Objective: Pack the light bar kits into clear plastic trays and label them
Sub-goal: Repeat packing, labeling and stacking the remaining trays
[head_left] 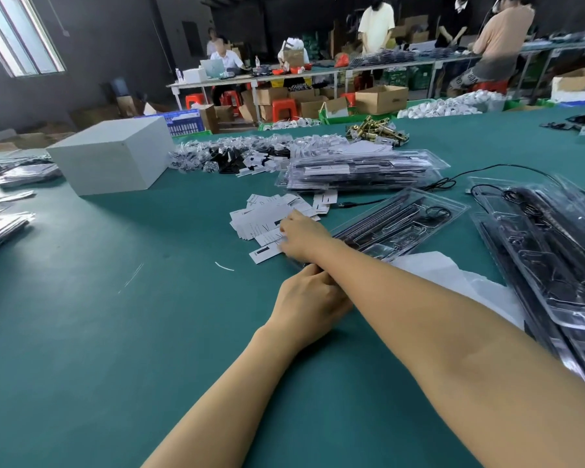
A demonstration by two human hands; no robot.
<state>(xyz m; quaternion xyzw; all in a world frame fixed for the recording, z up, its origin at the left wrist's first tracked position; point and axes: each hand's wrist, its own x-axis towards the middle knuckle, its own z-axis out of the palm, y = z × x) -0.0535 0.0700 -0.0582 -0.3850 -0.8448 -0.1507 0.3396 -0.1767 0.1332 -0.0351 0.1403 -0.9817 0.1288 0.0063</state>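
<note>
Right hand point(301, 238) reaches across the body to the loose pile of labels point(271, 214) on the green table point(81, 332); its fingertips rest on the nearest labels, fingers bent down onto them, but whether one is pinched cannot be told from this angle. Left hand point(309, 300) lies under the right forearm, fingers curled at the near end of a clear tray point(399, 224); the forearm hides the contact, so its hold cannot be confirmed. That tray lies just right of the labels, angled away to the right, with a black light bar and a coiled cable in its recesses. A white bag point(453, 275) lies beneath its near end. Further right, several filled trays point(554, 258) lie overlapping toward the table edge. Behind the labels sits a stack of finished trays point(362, 170) (white labels visible on the top ones), with a black cable point(487, 170) running past its right side. Beyond that, a heap of small bagged parts point(230, 153) and a cluster of brass fittings point(375, 130). A white box point(112, 157) stands well to the left. Other people work at benches in the background.
</note>
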